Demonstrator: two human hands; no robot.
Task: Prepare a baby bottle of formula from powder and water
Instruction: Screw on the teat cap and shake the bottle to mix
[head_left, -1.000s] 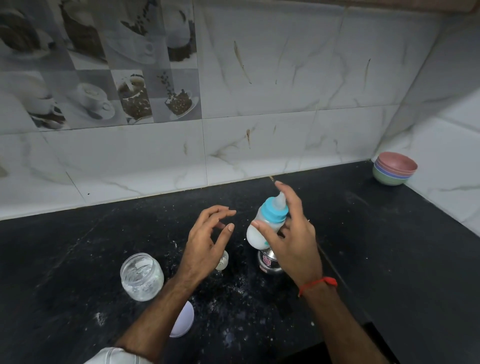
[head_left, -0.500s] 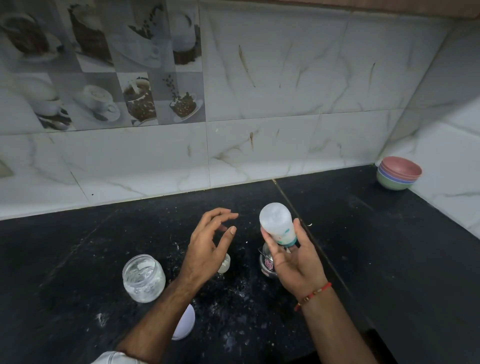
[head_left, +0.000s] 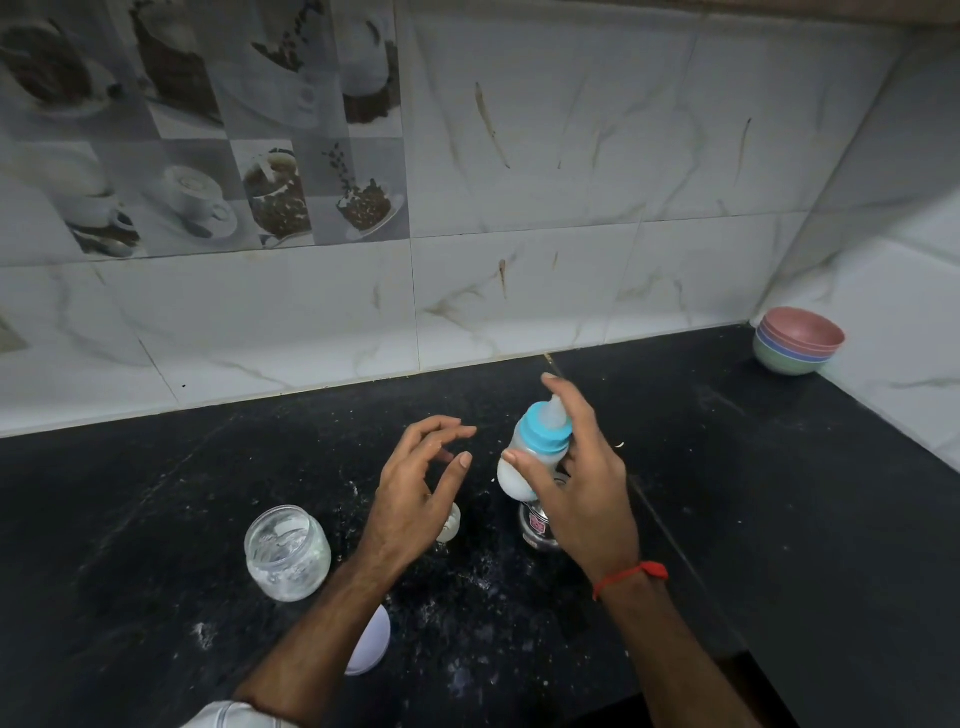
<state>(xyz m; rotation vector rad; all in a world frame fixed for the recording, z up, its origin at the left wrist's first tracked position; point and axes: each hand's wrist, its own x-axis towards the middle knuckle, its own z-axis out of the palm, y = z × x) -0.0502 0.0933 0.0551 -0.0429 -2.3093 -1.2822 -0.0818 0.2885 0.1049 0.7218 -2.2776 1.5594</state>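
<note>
Above the black countertop (head_left: 753, 493), the baby bottle (head_left: 532, 452) is being held teat-up and slightly tilted, white liquid showing in its body below the blue collar. The right hand (head_left: 576, 483) is gripping it, thumb across the front and fingers curling behind the collar and teat, a red thread sitting at the wrist. Just left of the bottle, the left hand (head_left: 415, 493) is hovering, holding nothing, fingers loosely bent. Directly under the bottle a small steel cup (head_left: 537, 527) is standing on the counter. Further left of the bottle a clear open jar (head_left: 287, 553) is sitting, a white lid (head_left: 371, 644) lying near it, with powder specks scattered between. Behind the bottle the marble-tiled wall (head_left: 519, 234) is rising; far right of it, stacked bowls (head_left: 797, 345) are resting in the corner, bare counter lying between.
</note>
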